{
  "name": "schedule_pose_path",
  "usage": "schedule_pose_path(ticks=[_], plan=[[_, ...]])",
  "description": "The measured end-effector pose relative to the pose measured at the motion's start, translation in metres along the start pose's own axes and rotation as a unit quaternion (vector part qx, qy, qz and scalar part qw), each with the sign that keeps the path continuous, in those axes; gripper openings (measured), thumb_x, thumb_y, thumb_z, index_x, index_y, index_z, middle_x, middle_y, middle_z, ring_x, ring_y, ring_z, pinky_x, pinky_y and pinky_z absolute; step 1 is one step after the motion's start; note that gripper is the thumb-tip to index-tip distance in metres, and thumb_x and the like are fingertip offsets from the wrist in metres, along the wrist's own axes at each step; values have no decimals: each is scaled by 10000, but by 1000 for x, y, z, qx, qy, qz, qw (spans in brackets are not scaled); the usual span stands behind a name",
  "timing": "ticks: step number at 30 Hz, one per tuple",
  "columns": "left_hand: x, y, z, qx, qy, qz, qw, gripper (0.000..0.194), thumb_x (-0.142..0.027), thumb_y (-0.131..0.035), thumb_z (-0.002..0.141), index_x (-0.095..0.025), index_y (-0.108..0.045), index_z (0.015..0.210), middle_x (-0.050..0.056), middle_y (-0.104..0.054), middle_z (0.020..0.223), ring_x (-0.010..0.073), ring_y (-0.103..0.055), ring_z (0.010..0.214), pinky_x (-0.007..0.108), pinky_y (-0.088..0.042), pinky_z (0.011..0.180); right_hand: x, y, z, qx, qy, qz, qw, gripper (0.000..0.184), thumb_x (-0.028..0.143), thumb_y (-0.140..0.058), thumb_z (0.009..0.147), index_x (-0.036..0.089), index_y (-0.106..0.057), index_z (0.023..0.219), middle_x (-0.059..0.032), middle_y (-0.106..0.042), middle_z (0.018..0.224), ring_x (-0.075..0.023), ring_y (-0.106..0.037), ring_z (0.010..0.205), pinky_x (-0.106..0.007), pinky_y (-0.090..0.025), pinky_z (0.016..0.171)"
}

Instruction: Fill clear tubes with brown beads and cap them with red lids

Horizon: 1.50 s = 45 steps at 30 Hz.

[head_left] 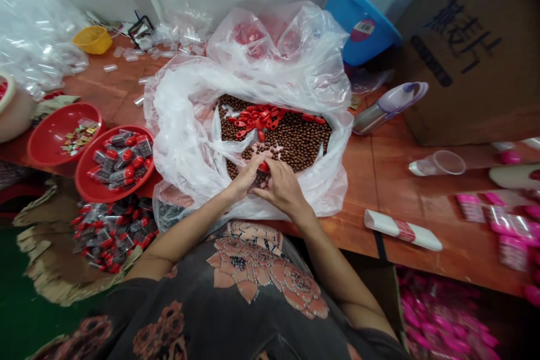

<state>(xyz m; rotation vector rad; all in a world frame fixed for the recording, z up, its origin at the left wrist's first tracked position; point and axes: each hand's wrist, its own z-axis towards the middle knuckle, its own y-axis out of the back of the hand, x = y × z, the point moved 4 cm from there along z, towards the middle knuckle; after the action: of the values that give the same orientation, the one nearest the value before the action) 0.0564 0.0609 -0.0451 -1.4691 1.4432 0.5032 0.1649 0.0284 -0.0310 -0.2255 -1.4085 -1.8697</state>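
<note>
My left hand (pixel 247 178) and my right hand (pixel 282 184) meet over the near side of an open plastic bag (pixel 181 135). Their fingers are closed around a small clear container with a red cap (pixel 264 167), mostly hidden by the hands; its dark filling shows only in part. Just beyond my fingertips, many small round brown balls (pixel 295 138) fill the bag. On top of them lies a heap of loose red caps (pixel 261 117), with a few more red ones at the right side.
To the left are a red bowl (pixel 95 191) of capped containers, a red bowl (pixel 37 146) with small shiny pieces, and a capped-container pile (pixel 113 233) below. A blue basin (pixel 360 22), flask (pixel 388 107), carton (pixel 476 79), plastic cup (pixel 447 163) and white packet (pixel 403 229) stand rightward.
</note>
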Motion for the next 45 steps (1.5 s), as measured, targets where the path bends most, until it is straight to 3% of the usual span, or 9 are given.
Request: schedule_pose_path(ticks=[5, 10, 21, 26, 31, 36, 40, 42, 45], plan=[[6, 2, -6, 26, 13, -30, 999, 496, -542, -503, 883, -159, -602, 1183, -36, -524, 503, 99, -443, 376, 204, -326, 392, 4, -3, 1, -6, 65, 10, 998, 697, 479, -693, 803, 153, -427, 1359, -172, -640, 1140, -327, -598, 1035, -494, -510, 884], [7, 9, -12, 47, -1, -43, 998, 581, -524, -452, 903, -153, -453, 1351, -47, -527, 537, 104, -445, 383, 205, -357, 398, 10, -6, 2, -1, 105, 20, 994, 686, 389, -672, 807, 150, -385, 1382, -192, -582, 1269, -334, -559, 1168, -507, -498, 948], [13, 25, -24, 32, -33, -11, 999, 566, -565, -473, 897, -180, -451, 1312, -59, -513, 584, 86, -425, 395, 189, -316, 387, 16, -22, 6, -2, 165, -88, 982, 672, 629, -555, 841, 82, -547, 1231, -215, -662, 1076, -342, -608, 1012, -474, -505, 857], [-32, 62, -37, -37, -121, 96, 987, 610, -621, -451, 904, -196, -365, 1332, -31, -581, 700, 97, -492, 440, 221, -403, 443, 31, -26, 11, -11, 155, -99, 983, 815, 550, -575, 888, 57, -311, 1481, -261, -550, 1366, -358, -513, 1277, -502, -457, 1010], [-144, 159, -77, -259, -300, 247, 884, 452, -588, -441, 935, -202, -529, 1153, 4, -584, 826, 96, -561, 568, 239, -471, 551, 18, -38, 10, 22, 103, -56, 993, 713, 401, -564, 938, 186, -248, 1540, -221, -436, 1496, -335, -448, 1380, -502, -498, 1016], [-211, 242, -99, -420, -282, 454, 733, 310, -452, -494, 951, -178, -595, 848, 10, -550, 719, 151, -559, 698, 298, -481, 721, 1, -48, 0, 52, 107, -2, 993, 621, 282, -529, 957, 241, -297, 1531, -176, -453, 1488, -316, -454, 1383, -516, -486, 1057], [-233, 239, -103, -500, -310, 552, 591, 97, -249, -582, 893, -177, -639, 862, 72, -635, 893, 204, -582, 909, 341, -453, 884, -9, -51, -5, 58, 101, 18, 993, 634, 284, -506, 968, 286, -257, 1551, -157, -420, 1516, -316, -457, 1384, -522, -483, 1068], [-231, 216, -86, -470, -351, 563, 583, 120, -206, -538, 907, -173, -653, 920, 83, -649, 962, 195, -592, 933, 327, -463, 878, -12, -52, -6, 56, 96, 23, 994, 631, 282, -497, 973, 302, -250, 1553, -151, -427, 1512, -317, -461, 1382, -529, -485, 1065], [-208, 171, -35, -297, -398, 595, 632, 162, -167, -513, 906, -174, -664, 965, 67, -664, 968, 168, -614, 915, 292, -480, 847, -13, -53, -7, 59, 81, 23, 995, 584, 283, -489, 976, 308, -311, 1532, -148, -453, 1493, -312, -488, 1361, -524, -497, 1052]])
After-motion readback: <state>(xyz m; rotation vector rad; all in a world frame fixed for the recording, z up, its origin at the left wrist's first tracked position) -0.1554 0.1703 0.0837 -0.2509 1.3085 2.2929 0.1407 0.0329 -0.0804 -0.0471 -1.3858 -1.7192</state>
